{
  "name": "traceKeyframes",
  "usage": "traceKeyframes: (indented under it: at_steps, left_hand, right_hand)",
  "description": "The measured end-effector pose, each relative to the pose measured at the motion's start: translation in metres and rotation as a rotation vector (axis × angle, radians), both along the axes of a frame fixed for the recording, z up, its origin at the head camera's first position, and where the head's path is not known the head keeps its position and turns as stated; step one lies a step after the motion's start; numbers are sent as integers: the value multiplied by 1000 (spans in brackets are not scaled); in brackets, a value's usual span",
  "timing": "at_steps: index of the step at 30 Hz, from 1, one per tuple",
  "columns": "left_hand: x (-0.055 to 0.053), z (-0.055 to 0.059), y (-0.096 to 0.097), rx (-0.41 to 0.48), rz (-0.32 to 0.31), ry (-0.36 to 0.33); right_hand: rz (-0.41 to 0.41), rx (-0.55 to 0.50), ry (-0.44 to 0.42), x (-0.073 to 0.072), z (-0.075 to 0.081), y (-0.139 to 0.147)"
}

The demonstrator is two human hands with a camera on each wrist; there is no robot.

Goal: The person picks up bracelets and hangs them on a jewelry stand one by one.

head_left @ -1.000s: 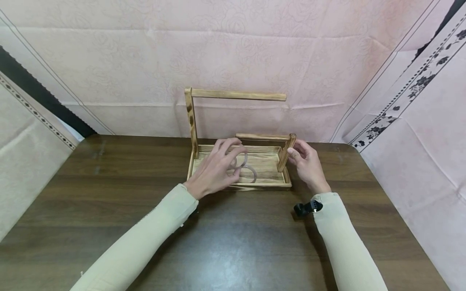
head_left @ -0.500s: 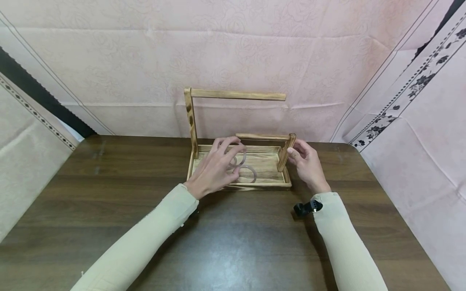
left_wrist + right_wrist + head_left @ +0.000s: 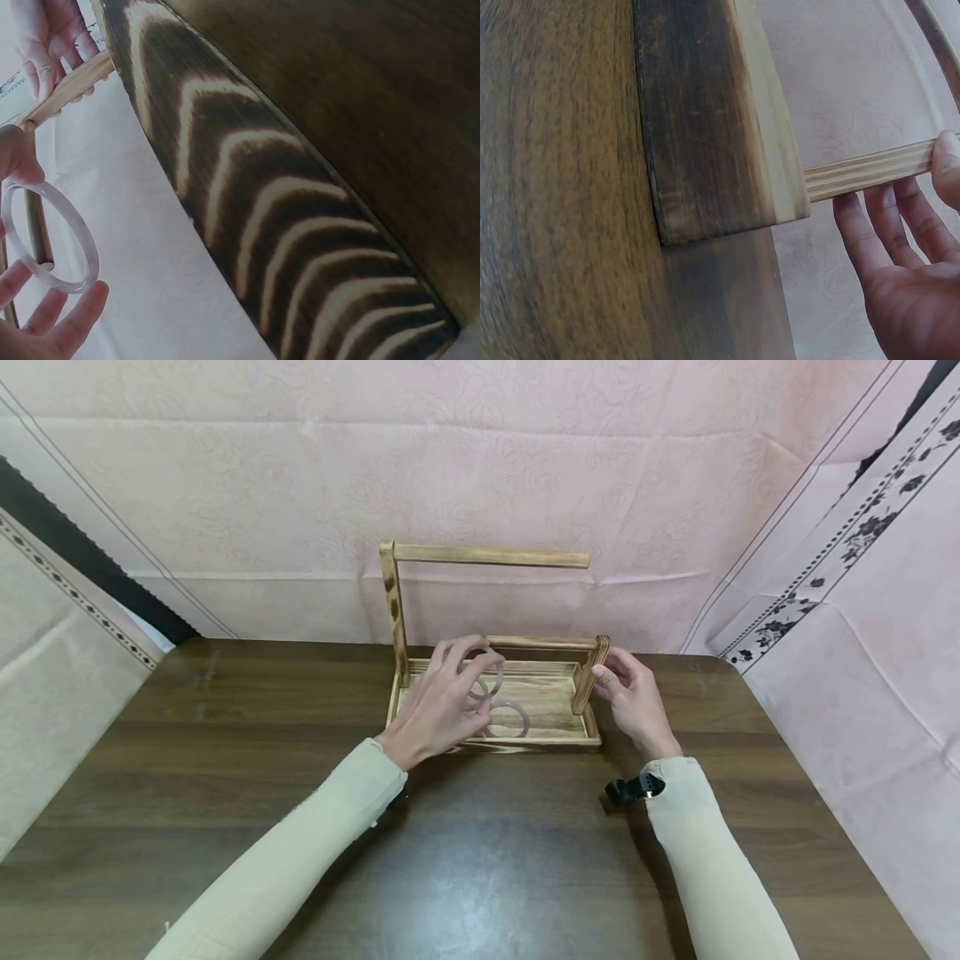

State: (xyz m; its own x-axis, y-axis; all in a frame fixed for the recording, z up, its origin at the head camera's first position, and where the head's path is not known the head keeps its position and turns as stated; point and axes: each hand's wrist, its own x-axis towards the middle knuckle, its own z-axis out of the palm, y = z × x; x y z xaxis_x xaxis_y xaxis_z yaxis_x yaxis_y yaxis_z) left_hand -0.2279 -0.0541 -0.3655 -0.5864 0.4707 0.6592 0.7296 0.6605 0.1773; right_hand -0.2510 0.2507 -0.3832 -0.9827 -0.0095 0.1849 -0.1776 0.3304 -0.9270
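Pale pink cloth [image 3: 480,468] behind brown table [image 3: 495,860]

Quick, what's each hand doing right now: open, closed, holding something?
Left hand: closed on a translucent ring, held between thumb and fingers.
Right hand: closed on the wooden upright at the tray's right end.

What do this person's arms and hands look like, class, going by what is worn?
The left sleeve and right sleeve are long, plain and pale cream. The left hand and right hand are gloveless. A small black device shows at the right cuff; whether the left has one is hard to tell.
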Motion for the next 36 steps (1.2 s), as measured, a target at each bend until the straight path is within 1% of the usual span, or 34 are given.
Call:
traceKeyframes:
  at_steps: [11, 20, 36]
  left_hand:
    - [-1, 3, 4, 14, 13, -18]
    - [-5, 7, 9, 16, 18, -21]
    - [-9, 12, 15, 5, 1, -39]
  right_hand:
    - [2, -10, -6, 1, 3, 0]
    - [1, -10, -3, 0, 1, -1]
    - [1, 0, 12, -1, 0, 0]
